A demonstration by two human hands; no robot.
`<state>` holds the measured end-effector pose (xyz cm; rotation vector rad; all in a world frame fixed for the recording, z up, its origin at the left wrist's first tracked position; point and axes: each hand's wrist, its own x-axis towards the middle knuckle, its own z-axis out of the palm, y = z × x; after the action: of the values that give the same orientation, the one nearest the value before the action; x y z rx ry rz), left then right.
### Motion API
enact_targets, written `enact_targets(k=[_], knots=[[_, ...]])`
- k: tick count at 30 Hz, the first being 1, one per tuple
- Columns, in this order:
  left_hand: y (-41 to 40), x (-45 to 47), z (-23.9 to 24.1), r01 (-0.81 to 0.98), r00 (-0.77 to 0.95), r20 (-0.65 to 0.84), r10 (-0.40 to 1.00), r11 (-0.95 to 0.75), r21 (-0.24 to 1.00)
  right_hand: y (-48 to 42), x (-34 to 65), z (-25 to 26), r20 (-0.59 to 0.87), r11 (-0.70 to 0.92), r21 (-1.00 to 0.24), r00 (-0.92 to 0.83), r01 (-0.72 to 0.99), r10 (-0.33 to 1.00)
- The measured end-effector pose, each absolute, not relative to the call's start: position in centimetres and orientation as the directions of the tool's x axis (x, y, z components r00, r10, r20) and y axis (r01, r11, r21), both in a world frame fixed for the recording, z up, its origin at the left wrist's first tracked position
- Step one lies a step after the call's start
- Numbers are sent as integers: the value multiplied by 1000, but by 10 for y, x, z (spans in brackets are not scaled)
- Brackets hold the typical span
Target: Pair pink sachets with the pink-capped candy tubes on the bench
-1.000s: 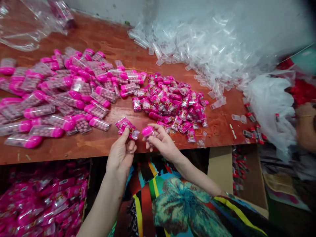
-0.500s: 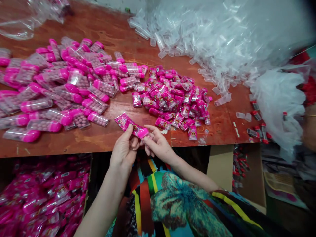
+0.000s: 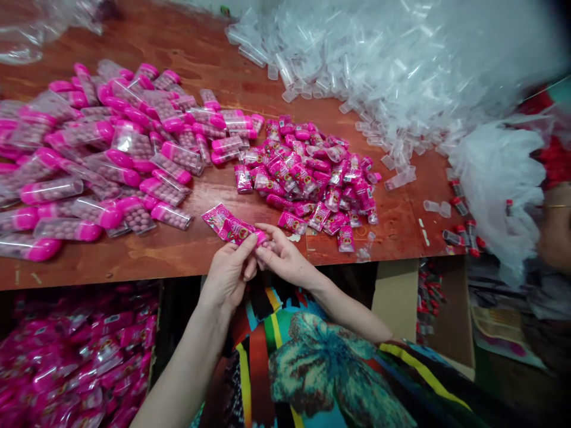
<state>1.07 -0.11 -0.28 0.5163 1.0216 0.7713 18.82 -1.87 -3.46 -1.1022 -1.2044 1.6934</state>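
Note:
My left hand [image 3: 228, 270] is closed, its thumb pinching a pink printed plastic sleeve [image 3: 229, 224] that sticks out up and to the left. Beside it my right hand [image 3: 288, 255] is closed on a small candy bottle, whose pink cap [image 3: 260, 238] shows at the sleeve's lower right end. Fingers hide most of the bottle, and I cannot tell how deep it sits in the sleeve. Just beyond my hands lies a heap of pink wrapped candy bottles [image 3: 307, 172]. To the left are clear bottles of pink candy balls with pink caps [image 3: 120, 148], unwrapped.
Empty clear plastic tubes [image 3: 339, 65] fill the back right of the wooden table [image 3: 147, 264]. A white plastic bag [image 3: 495, 178] and small red-capped tubes [image 3: 470, 235] are at the right. Below stand an open cardboard box [image 3: 397, 297] and a mass of pink wrapped packets [image 3: 84, 351].
My left hand has shifted along the sleeve toward its lower right end, near the cap. More of the sleeve's printed face shows above my fingers, and less of the cap. The view has shifted slightly.

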Motion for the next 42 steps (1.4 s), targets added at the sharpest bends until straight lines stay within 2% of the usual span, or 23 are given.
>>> enact_targets(k=[2,4,8,13,15,18,19,22,24,26,29,34,40,42], knots=[[-1,12,-4,-300,331,-548,768,637,710,-16,194,-31,-186,-187,-982,-349,31,918],[0,12,-6,-308,333,-548,767,638,706,-16,199,-29,-174,-154,-985,-363,85,915],[1,10,-3,-364,307,-540,783,621,694,-23,201,-31,-183,-222,-972,-351,-75,918],[-1,7,2,-336,353,-543,762,645,687,-33,198,-32,-323,-462,-848,-438,-258,839],[-1,6,0,-319,364,-531,765,639,700,-32,196,-28,-307,-409,-885,-385,-220,870],[-3,7,-5,-317,373,-549,748,658,683,-29,192,-21,-223,-241,-969,-231,-52,947],[-3,8,-6,-326,367,-563,740,670,667,-28,190,-19,-219,-232,-972,-219,-35,951],[-8,12,-6,-354,348,-579,737,675,647,-25,188,-20,-303,-381,-907,-345,-183,888],[-11,13,-3,-335,371,-550,749,660,673,-22,190,-22,-340,-495,-820,-452,-286,825],[-13,13,-1,-285,409,-520,750,646,708,-20,193,-25,-348,-533,-781,-482,-326,804],[-12,11,0,-245,396,-507,765,621,745,-20,195,-27,-344,-513,-795,-457,-323,821],[-8,9,-4,-339,268,-529,805,592,731,-22,190,-32,-314,-470,-830,-445,-299,838],[-9,16,3,-341,292,-516,805,591,731,-20,183,-33,-322,-436,-863,-389,-254,863],[-10,16,6,-328,273,-498,823,567,756,-16,192,-24,-283,-353,-915,-313,-195,907]])
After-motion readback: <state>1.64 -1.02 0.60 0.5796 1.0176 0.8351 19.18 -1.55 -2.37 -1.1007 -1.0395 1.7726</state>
